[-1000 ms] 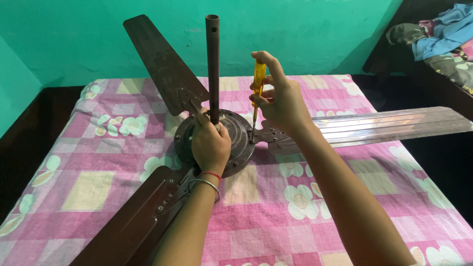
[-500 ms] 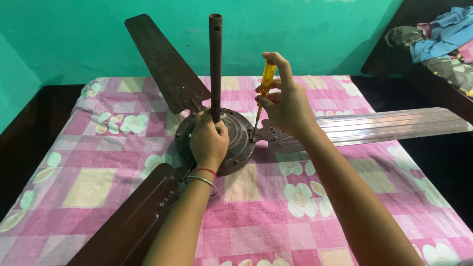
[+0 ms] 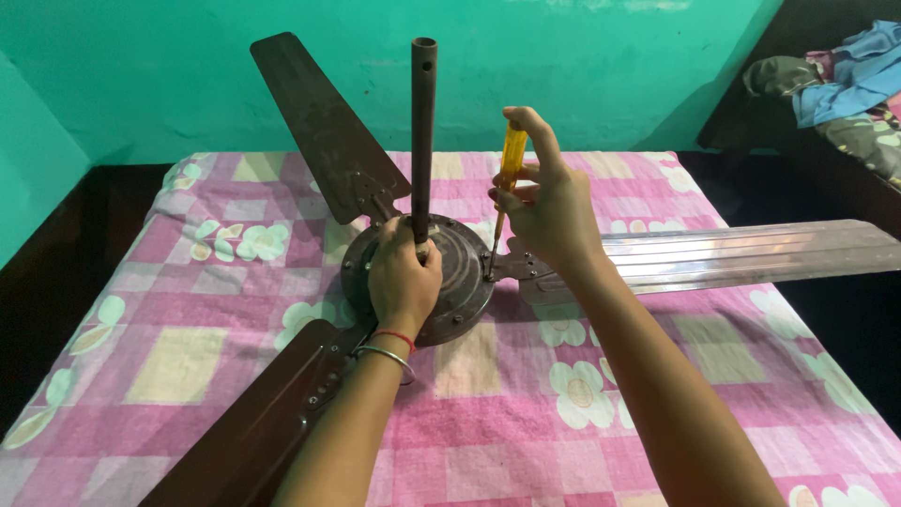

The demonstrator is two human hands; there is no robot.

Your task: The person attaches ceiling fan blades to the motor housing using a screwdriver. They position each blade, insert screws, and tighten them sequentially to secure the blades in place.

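Brown three-bladed ceiling fan (image 3: 450,272) lying on pink checked floral bedsheet (image 3: 563,404); left hand (image 3: 404,277) clamped on its hub, right hand (image 3: 549,211) gripping yellow-handled screwdriver (image 3: 507,178), tip at right blade bracket.

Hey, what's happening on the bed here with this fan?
A person is working on a brown ceiling fan that lies on a pink checked bedsheet, its down rod pointing up. The left hand grips the base of the rod on the motor housing. The right hand holds a yellow-handled screwdriver upright, its tip set at the housing's rim where a blade bracket attaches.
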